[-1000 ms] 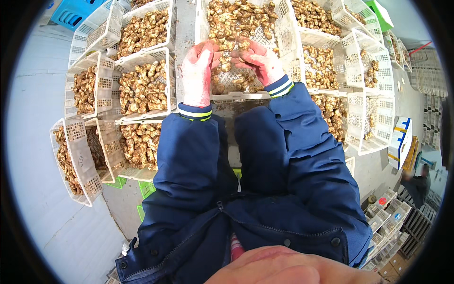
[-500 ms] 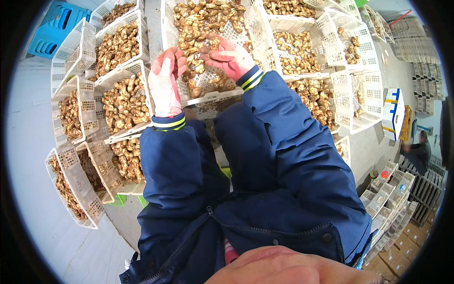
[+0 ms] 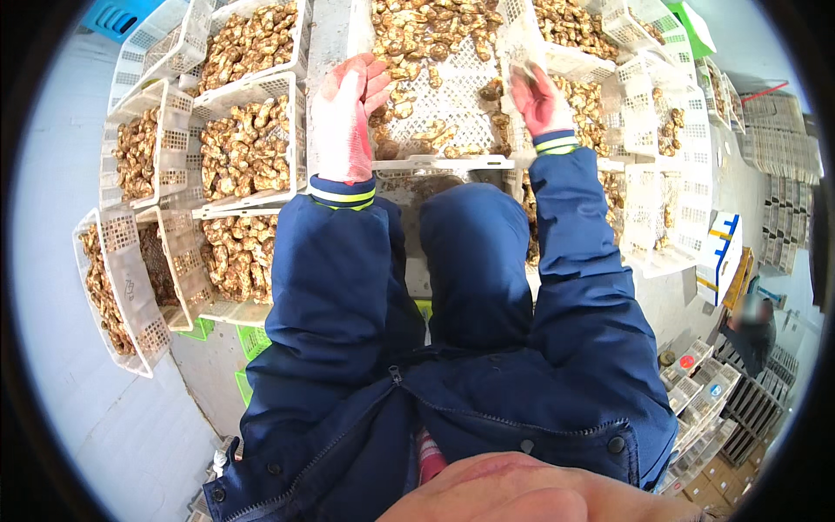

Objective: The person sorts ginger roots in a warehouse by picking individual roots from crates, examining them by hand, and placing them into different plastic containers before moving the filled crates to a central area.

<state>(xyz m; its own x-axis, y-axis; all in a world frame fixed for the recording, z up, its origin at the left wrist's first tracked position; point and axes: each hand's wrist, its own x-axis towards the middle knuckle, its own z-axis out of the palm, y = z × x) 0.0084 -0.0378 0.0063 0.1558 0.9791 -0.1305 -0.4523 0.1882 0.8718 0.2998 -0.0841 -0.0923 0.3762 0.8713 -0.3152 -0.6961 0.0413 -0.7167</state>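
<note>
While my blue sleeves (image 3: 335, 261) reach forward, the white middle crate (image 3: 448, 163) lies just beyond them, a few brown knobbly pieces (image 3: 433, 137) near its near rim. My left hand (image 3: 352, 109) is loosely open by its left wall, with nothing visible in it, and my right hand (image 3: 537, 100) curls beside the right wall, whether gripping anything I cannot tell. Farther off, more pieces crowd the crate's far end, and a blue plastic object (image 3: 117, 17) sits far left.
</note>
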